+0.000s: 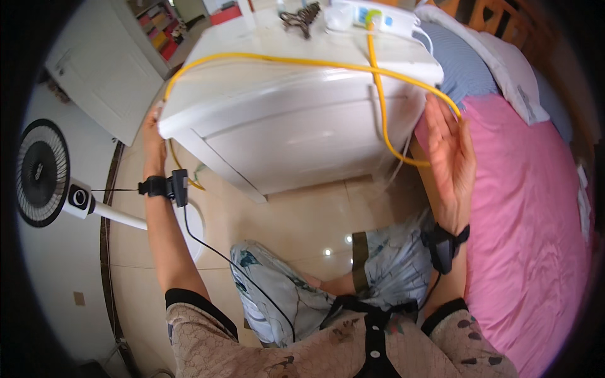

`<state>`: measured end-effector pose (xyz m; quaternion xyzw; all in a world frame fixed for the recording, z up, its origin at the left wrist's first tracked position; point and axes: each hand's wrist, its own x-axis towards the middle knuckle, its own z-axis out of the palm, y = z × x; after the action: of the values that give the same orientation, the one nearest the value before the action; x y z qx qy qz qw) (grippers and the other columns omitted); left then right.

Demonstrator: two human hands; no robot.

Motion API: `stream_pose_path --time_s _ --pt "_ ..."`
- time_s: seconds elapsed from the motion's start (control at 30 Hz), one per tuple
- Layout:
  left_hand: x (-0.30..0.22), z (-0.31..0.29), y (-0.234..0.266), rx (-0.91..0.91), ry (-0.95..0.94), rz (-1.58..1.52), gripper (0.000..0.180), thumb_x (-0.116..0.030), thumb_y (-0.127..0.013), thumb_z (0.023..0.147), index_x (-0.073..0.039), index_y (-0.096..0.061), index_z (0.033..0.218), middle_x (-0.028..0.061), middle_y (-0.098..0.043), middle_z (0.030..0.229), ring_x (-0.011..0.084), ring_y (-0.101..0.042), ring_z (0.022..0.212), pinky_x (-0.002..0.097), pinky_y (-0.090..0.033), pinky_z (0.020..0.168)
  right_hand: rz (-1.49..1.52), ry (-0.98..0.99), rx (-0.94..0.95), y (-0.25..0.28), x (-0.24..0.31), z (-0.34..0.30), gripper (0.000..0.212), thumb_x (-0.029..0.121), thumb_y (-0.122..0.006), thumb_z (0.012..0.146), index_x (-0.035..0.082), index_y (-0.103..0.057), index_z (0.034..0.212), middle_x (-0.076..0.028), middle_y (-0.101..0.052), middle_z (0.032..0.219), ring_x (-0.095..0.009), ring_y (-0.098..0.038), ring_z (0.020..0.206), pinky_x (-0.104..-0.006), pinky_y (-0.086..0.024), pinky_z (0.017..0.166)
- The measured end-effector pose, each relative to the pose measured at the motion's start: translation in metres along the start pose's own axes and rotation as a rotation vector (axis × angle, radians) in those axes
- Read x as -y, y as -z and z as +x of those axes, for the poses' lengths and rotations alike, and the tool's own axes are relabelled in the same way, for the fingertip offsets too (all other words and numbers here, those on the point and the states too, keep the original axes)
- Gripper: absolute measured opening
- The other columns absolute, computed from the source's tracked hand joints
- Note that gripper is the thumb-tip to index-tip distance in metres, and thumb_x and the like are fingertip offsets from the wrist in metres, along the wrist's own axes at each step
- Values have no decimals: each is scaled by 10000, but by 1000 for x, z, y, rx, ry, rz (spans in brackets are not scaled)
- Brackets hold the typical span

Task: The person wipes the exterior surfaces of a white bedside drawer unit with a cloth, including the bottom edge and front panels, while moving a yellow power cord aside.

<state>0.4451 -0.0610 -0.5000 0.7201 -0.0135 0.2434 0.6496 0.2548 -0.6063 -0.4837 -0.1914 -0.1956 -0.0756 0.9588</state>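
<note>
largest item: pink bedding, along the right of the work area. next, a white cabinet with a smooth, glossy front, standing ahead of the person. a fan stands at the left.

item under inspection: yellow cord. it arcs across the front of the cabinet top between the two hands. a further length drops down the cabinet front and runs behind the right hand; another hangs below the left hand toward the floor.

handling, as judged: light, flexible but springy, since the span bows in a broad curve rather than sagging. the jacket appears smooth and may slide through a loose grip. breakage risk is low; kinks and strain at the plug are the likelier faults. recommended hold: fingers wrapped around the jacket at either end of the span, with slack left on the plug side.

right hand: open, palm in view, fingers extended; the cord meets it near the thumb. whether it is pinched there cannot be told. left hand: beside the cabinet corner, fingers apparently closed on the cord.

smallest item: yellow-green plug, seated at a white power strip on the cabinet top. not a suitable pulling point.
</note>
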Motion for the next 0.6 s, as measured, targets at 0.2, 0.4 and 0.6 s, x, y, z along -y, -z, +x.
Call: stream_pose_path --time_s 0.2,0.4,0.6 --pt "-13 -36 -9 6 -223 147 366 -194 -526 919 -33 -516 1247 84 -582 1166 146 -544 1052 273 -402 936 -210 50 -136 -2 -8 6 487 292 -413 960 -84 -352 1263 -250 -383 1327 -295 -437 1214 -324 -466 923" --pt "-52 -74 -29 -165 -195 149 419 -316 -520 922 -43 -523 1240 89 -613 1066 135 -572 953 286 -454 873 -281 54 -116 6 -12 7 453 298 -397 966 -45 -377 1262 -236 -477 1249 -258 -535 1112 -289 -505 850" --pt "-79 -88 -47 -152 -344 332 302 -202 -466 948 -98 -561 1216 89 -630 1036 75 -544 825 207 -446 731 -208 116 -116 -6 -14 13 432 251 -391 970 -60 -365 1268 -242 -466 1259 -273 -521 1132 -298 -500 882"
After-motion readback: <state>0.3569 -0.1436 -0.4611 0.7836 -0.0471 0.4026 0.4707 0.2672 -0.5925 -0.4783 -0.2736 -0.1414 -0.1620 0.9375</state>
